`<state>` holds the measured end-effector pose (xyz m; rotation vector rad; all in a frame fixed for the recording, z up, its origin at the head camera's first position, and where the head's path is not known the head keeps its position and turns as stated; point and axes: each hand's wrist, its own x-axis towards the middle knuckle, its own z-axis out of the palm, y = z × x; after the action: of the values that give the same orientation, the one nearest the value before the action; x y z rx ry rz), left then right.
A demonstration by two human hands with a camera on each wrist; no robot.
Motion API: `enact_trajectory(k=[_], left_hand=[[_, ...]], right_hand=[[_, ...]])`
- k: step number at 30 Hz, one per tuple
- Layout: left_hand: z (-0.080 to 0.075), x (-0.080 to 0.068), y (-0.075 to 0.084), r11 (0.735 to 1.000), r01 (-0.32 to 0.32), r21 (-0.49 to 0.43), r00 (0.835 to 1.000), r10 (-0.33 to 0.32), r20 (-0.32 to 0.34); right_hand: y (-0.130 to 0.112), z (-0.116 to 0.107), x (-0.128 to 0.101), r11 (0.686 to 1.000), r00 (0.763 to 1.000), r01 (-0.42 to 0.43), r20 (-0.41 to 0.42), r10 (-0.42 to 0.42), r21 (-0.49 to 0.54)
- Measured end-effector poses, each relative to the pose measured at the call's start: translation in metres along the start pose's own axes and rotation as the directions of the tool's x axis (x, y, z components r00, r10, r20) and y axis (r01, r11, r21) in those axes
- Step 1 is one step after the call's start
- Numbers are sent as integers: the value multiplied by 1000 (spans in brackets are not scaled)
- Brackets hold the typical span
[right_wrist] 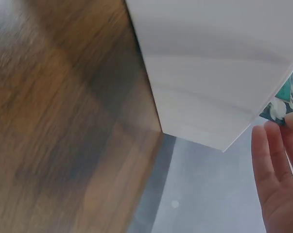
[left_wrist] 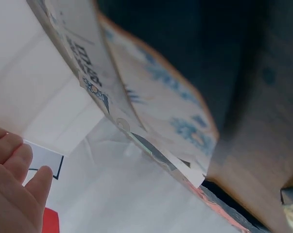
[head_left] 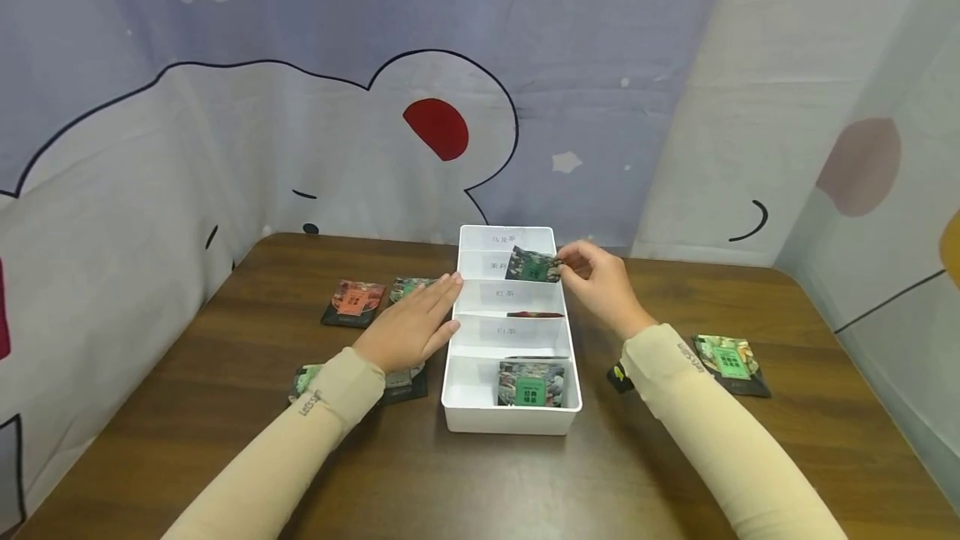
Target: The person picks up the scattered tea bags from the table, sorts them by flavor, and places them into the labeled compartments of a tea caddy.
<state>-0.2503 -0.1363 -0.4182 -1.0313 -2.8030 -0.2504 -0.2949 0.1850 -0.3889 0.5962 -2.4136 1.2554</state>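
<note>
A white divided box with labelled compartments stands mid-table. My right hand pinches the edge of a dark green tea sachet, which is tilted over the second compartment from the back. In the right wrist view the right hand holds that sachet above the box's rim. My left hand has its fingers straight, fingertips at the box's left rim. The left wrist view shows the left hand against the white box wall. A green tea sachet lies in the front compartment.
Left of the box lie a red sachet, a green one and others partly under the left arm. Right are a yellow-green sachet and a dark packet beside the sleeve. A red sachet's edge shows inside the box.
</note>
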Motion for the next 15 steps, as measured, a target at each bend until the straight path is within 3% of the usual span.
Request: enact_trajectory(k=[6,15], left_hand=[[0,0,1,1000,6,-5,1000,-6,6],[0,0,3,1000,7,-18,1000,-7,4]], right_hand=[[1,1,-3,996,996,54,73,-48,-77],[3,4,-6,991,993,68,106,-56,-113]])
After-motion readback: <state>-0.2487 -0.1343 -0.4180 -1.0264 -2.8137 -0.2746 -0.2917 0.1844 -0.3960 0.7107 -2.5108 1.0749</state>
